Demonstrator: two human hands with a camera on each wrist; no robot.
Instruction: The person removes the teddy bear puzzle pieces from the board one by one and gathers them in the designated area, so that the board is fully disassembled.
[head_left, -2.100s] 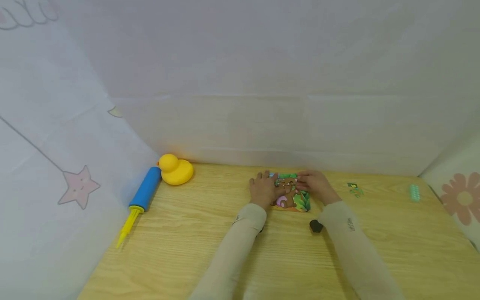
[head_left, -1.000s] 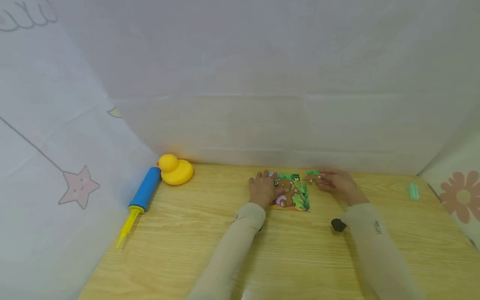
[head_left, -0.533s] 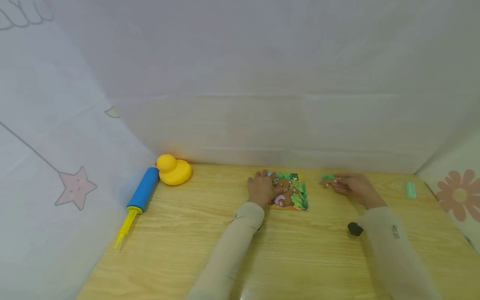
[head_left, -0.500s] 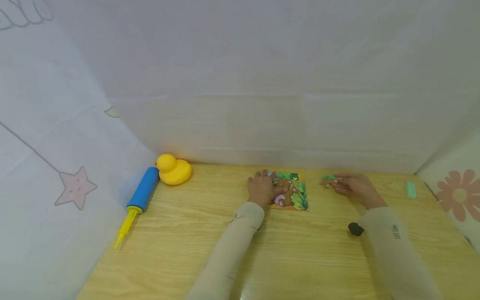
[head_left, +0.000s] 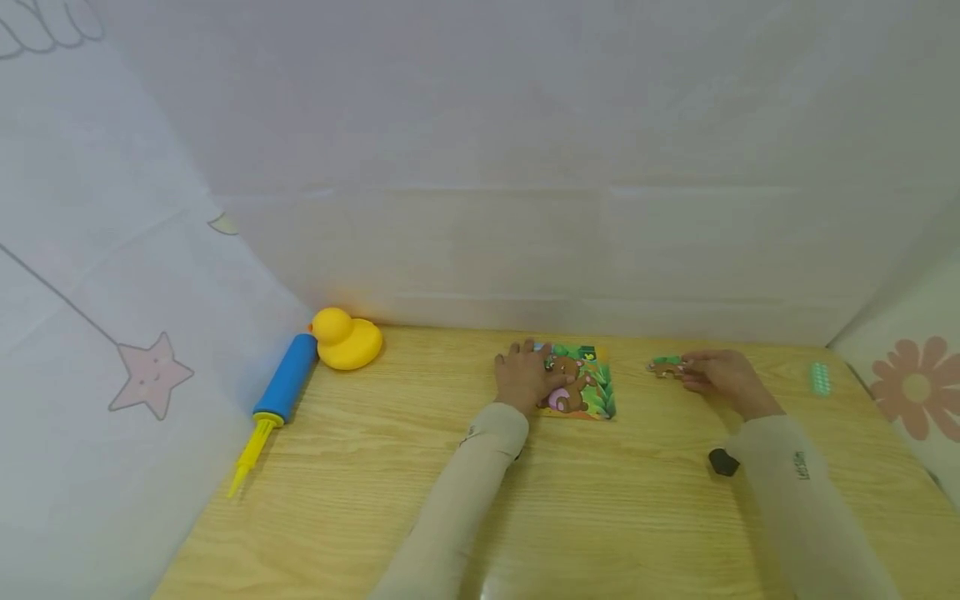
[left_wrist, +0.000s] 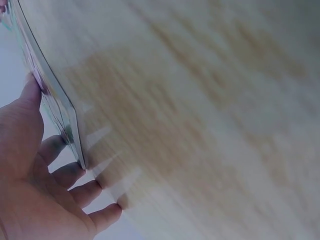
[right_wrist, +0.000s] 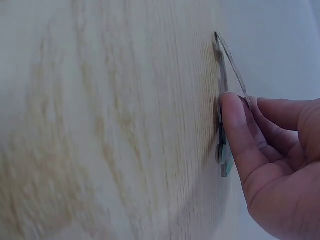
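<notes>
My left hand (head_left: 522,377) rests with spread fingers on the left part of a picture puzzle (head_left: 600,392) showing brown bears and green leaves. In the left wrist view, the thumb and some fingertips of this hand (left_wrist: 30,165) touch the puzzle (left_wrist: 55,97), while other fingertips touch the table. Off to the right, my right hand (head_left: 727,381) pinches a green-and-brown puzzle piece (head_left: 665,367) by its right end. The right wrist view shows the piece (right_wrist: 232,62) tilted between thumb and fingers of the right hand (right_wrist: 275,165), with thin flat pieces (right_wrist: 221,135) against the tabletop behind.
On the wooden table (head_left: 420,467), a yellow rubber duck (head_left: 347,340) and a blue-and-yellow hand pump (head_left: 281,392) lie at the left. A small mint-green bumpy object (head_left: 821,378) sits at the far right. White cloth walls (head_left: 480,250) border the table.
My right hand has moved rightward from the puzzle with the puzzle piece and now covers where small loose pieces lay. My left hand has stayed on the puzzle.
</notes>
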